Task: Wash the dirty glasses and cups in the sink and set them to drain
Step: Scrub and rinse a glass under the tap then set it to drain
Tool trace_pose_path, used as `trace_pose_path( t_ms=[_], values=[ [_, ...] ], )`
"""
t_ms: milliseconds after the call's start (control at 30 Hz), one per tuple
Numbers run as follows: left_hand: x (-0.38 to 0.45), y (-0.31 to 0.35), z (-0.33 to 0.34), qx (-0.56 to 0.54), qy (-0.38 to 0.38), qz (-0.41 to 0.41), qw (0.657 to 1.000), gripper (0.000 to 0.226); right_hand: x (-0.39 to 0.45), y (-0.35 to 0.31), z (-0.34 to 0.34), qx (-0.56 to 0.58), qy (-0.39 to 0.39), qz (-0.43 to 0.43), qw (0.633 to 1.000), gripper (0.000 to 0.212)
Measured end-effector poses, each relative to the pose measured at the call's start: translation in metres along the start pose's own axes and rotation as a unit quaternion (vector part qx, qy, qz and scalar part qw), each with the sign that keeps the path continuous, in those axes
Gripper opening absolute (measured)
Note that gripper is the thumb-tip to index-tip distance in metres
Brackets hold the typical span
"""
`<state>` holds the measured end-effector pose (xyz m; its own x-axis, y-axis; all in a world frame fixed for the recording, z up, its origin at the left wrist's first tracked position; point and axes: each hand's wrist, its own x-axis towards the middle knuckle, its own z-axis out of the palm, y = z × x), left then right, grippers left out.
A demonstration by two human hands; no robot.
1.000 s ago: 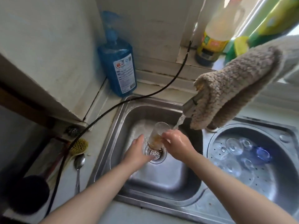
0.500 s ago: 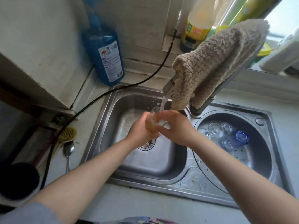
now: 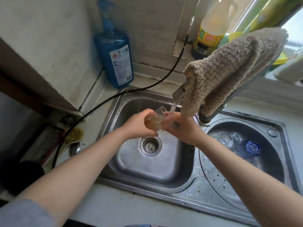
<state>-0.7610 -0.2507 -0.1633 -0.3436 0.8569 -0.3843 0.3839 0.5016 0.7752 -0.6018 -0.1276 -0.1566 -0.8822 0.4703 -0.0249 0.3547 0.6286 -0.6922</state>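
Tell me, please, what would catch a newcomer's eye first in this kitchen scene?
Probably the glass that the left hand and right hand hold together under the running tap, above the left basin. Next, the shaggy beige cloth draped over the tap, and the blue soap bottle in the corner behind.

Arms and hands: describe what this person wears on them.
Both forearms are bare down to the left hand and the right hand. No gloves, and no watch, bracelet or ring shows. A rolled-up grey-blue sleeve covers the left upper arm at the bottom edge. The right arm shows no sleeve within view.
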Motion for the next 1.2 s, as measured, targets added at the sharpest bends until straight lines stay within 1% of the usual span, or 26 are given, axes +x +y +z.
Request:
trace_pose_path(
  t_ms=[33,67,133,200,267,333,400,433,467,500,600,667,733,767,833,867,900,933,967,1000,1033,1067,1100,1133,1167,1200],
  values=[
    [-0.004,0.002,0.0,-0.063,-0.022,-0.016,0.998,0.061,-0.002,0.0,-0.003,0.048,0.041,0.04,0.997,0.017],
    [-0.008,0.003,0.001,-0.112,-0.051,-0.03,0.992,0.058,-0.005,-0.001,-0.005,0.104,0.062,0.069,0.99,0.016],
    [-0.016,0.004,0.008,-0.176,-0.12,-0.052,0.976,0.054,-0.007,-0.006,-0.005,0.236,0.061,0.113,0.963,0.011],
    [-0.023,0.004,0.017,-0.238,-0.177,-0.109,0.949,0.05,-0.008,-0.009,0.001,0.318,0.044,0.172,0.931,0.008],
    [-0.029,0.004,0.025,-0.299,-0.208,-0.188,0.912,0.051,-0.008,-0.008,0.01,0.335,0.018,0.235,0.912,0.013],
    [-0.034,0.002,0.031,-0.369,-0.217,-0.244,0.87,0.048,-0.008,-0.005,0.016,0.323,-0.017,0.28,0.904,0.013],
    [-0.038,0.003,0.034,-0.427,-0.215,-0.279,0.833,0.046,-0.008,-0.004,0.019,0.32,-0.033,0.314,0.893,0.013],
    [-0.039,0.002,0.035,-0.442,-0.216,-0.283,0.823,0.046,-0.007,-0.006,0.019,0.328,-0.032,0.321,0.888,0.013],
    [-0.038,0.002,0.036,-0.442,-0.214,-0.278,0.825,0.047,-0.006,-0.007,0.017,0.335,-0.031,0.315,0.887,0.014],
    [-0.037,0.001,0.037,-0.427,-0.208,-0.266,0.839,0.048,-0.005,-0.007,0.015,0.335,-0.029,0.294,0.895,0.014],
    [-0.031,-0.004,0.039,-0.334,-0.147,-0.2,0.91,0.056,0.001,-0.009,0.0,0.256,-0.045,0.188,0.947,0.005],
    [-0.024,-0.005,0.04,-0.238,-0.086,-0.142,0.957,0.061,0.005,-0.014,-0.01,0.188,-0.106,0.137,0.967,0.003],
    [-0.015,-0.003,0.04,-0.145,-0.021,-0.09,0.985,0.06,0.004,-0.021,-0.014,0.097,-0.175,0.073,0.977,0.011],
    [-0.01,-0.002,0.04,-0.095,0.016,-0.058,0.994,0.056,0.002,-0.026,-0.014,0.045,-0.186,0.033,0.981,0.018],
    [-0.002,0.001,0.037,-0.02,0.069,0.002,0.997,0.055,0.0,-0.027,-0.012,-0.064,-0.205,-0.026,0.976,0.037],
    [0.001,0.003,0.035,0.006,0.079,0.024,0.997,0.057,0.0,-0.025,-0.011,-0.141,-0.217,-0.055,0.964,0.047],
    [0.003,0.004,0.032,0.029,0.075,0.044,0.996,0.061,0.001,-0.025,-0.011,-0.237,-0.254,-0.097,0.933,0.053],
    [0.004,0.006,0.028,0.05,0.062,0.062,0.995,0.066,0.003,-0.024,-0.012,-0.332,-0.261,-0.164,0.891,0.055],
    [0.005,0.008,0.026,0.069,0.043,0.075,0.994,0.069,0.009,-0.02,-0.016,-0.394,-0.242,-0.247,0.852,0.053],
    [0.005,0.011,0.025,0.082,0.023,0.086,0.993,0.069,0.016,-0.02,-0.02,-0.415,-0.224,-0.284,0.835,0.047],
    [0.005,0.013,0.023,0.087,0.01,0.09,0.992,0.067,0.02,-0.016,-0.025,-0.428,-0.207,-0.298,0.828,0.038],
    [0.006,0.014,0.022,0.086,0.007,0.09,0.992,0.066,0.023,-0.018,-0.028,-0.397,-0.221,-0.275,0.847,0.031],
    [0.007,0.015,0.02,0.088,0.015,0.088,0.992,0.065,0.026,-0.017,-0.027,-0.395,-0.231,-0.254,0.852,0.03],
    [0.009,0.015,0.018,0.098,0.03,0.087,0.991,0.065,0.026,-0.017,-0.023,-0.384,-0.223,-0.238,0.864,0.035],
    [0.01,0.016,0.016,0.122,0.052,0.092,0.987,0.064,0.026,-0.018,-0.016,-0.404,-0.204,-0.219,0.865,0.043],
    [0.012,0.017,0.015,0.154,0.075,0.099,0.98,0.063,0.028,-0.017,-0.008,-0.378,-0.212,-0.177,0.884,0.052]
  ],
)
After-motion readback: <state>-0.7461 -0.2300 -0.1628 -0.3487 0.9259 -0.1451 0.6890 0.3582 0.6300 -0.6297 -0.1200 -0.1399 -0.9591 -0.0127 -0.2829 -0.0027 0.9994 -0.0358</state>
